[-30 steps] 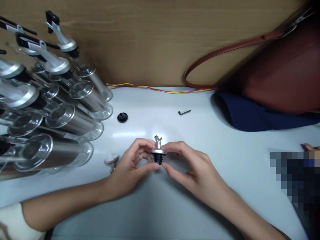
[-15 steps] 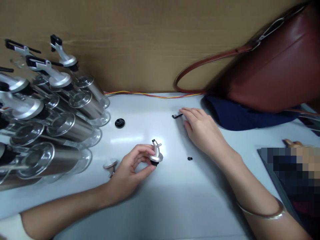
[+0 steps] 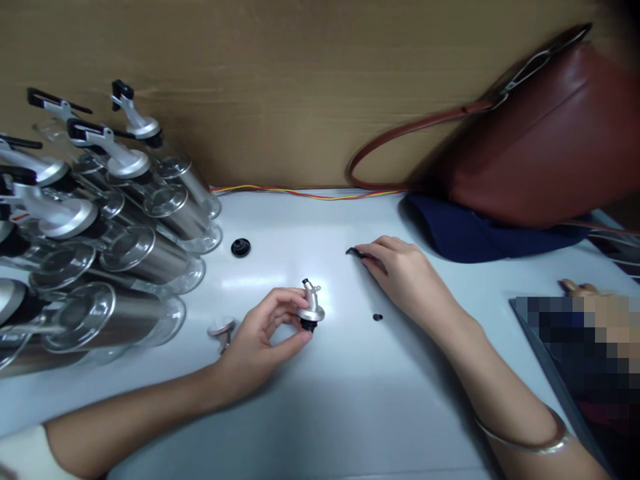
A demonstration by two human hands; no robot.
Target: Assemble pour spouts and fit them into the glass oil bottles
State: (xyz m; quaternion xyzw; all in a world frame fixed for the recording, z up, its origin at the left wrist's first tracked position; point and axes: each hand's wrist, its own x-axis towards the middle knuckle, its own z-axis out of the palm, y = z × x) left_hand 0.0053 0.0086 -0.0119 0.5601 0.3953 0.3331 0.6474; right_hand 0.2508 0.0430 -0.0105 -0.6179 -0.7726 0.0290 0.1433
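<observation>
Head view: left hand [image 3: 255, 340] clamps spout [image 3: 311, 308]; right hand [image 3: 407, 280] fingers [image 3: 376, 261] pinch hex key [image 3: 354, 251]

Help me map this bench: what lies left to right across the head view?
Steel bottles, silver cap, black ring, pourer in left hand, hex key pinched by right hand, small black bit, navy cloth, brown bag.

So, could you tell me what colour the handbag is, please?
The handbag is reddish brown; head view.
</observation>
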